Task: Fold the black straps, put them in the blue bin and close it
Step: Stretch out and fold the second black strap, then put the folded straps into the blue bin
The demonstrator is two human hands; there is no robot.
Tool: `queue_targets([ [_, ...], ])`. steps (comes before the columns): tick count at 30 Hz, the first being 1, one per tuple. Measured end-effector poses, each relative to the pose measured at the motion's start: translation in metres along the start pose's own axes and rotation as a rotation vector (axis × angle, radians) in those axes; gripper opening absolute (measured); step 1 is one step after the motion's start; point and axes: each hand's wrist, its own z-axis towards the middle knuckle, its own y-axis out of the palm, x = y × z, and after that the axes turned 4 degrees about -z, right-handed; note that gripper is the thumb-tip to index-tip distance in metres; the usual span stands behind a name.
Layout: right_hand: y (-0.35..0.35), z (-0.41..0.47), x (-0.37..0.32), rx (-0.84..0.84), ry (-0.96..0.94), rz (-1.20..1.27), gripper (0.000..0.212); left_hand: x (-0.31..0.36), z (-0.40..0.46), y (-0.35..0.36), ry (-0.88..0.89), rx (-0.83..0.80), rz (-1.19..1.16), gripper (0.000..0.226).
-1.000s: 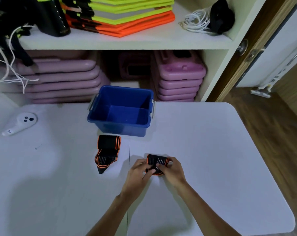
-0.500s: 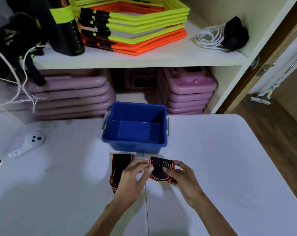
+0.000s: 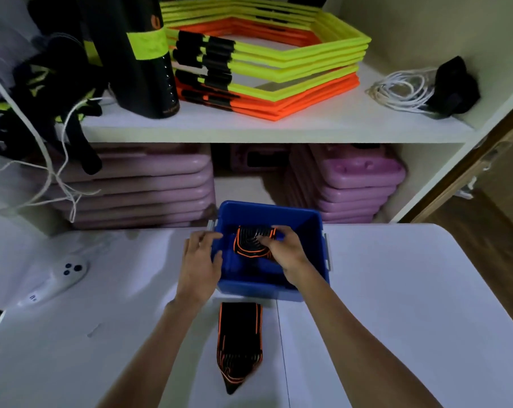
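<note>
One folded strap in right hand — inside blue bin.

Two straps: one in the single blue bin at twelve o'clock, one at six.

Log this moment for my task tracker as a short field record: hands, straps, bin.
right hand: grip shut on folded strap, held inside the blue bin
left hand: on the bin's left wall, steadying it
second strap: lies on the white table, in front of the bin, between the forearms
bin lid: none seen; bin open
left to do: second strap into the bin, then close it
</note>
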Motion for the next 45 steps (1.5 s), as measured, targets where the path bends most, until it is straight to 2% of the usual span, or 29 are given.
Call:
queue_targets([
  [3, 0.018, 0.033, 0.014, 0.019, 0.108, -0.020, 0.017, -0.007, -0.001, 0.000, 0.019, -0.033, 0.001, 0.041],
  [7, 0.031, 0.067, 0.033, 0.035, 0.139, -0.027, 0.010, -0.013, -0.001, 0.001, 0.055, -0.040, -0.004, 0.036],
  [11, 0.042, 0.082, 0.038, 0.044, 0.140, -0.055, 0.015, -0.016, -0.003, 0.003, 0.083, -0.030, -0.025, 0.033],
  [13, 0.046, 0.089, 0.042, 0.059, 0.128, -0.160, 0.009, -0.017, -0.003, 0.004, 0.066, -0.028, -0.028, 0.032],
  [15, 0.047, 0.093, 0.041, 0.066, 0.136, -0.281, 0.026, -0.018, -0.004, 0.004, 0.060, -0.034, -0.025, 0.031],
  [17, 0.045, 0.093, 0.040, 0.047, 0.153, -0.303, 0.037, -0.018, -0.004, 0.003, 0.057, -0.042, -0.026, 0.031],
  [26, 0.029, 0.063, 0.021, 0.054, 0.119, -0.211, 0.050, -0.016, -0.004, 0.002, 0.060, -0.031, -0.037, 0.030],
  [30, 0.017, 0.024, 0.014, 0.041, -0.006, -0.358, 0.042, -0.016, -0.003, 0.002, 0.052, -0.039, -0.025, 0.028],
  [34, 0.006, -0.019, 0.024, 0.167, -0.360, -0.573, 0.032, -0.011, -0.004, -0.003, 0.049, -0.054, -0.014, 0.027],
  [37, -0.003, -0.065, 0.038, 0.224, -0.546, -0.543, 0.024, -0.008, -0.015, -0.006, 0.061, -0.035, 0.008, 0.027],
  [39, -0.011, -0.094, 0.054, 0.212, -0.580, -0.496, 0.020, -0.008, -0.026, -0.005, 0.065, -0.024, 0.006, 0.027],
  [42, -0.019, -0.119, 0.095, 0.131, -0.408, -0.498, 0.024, -0.005, -0.037, -0.003, 0.050, -0.011, 0.008, 0.030],
  [45, -0.021, -0.122, 0.136, 0.033, -0.202, -0.564, 0.041, -0.002, -0.043, -0.001, 0.032, 0.002, 0.024, 0.029],
])
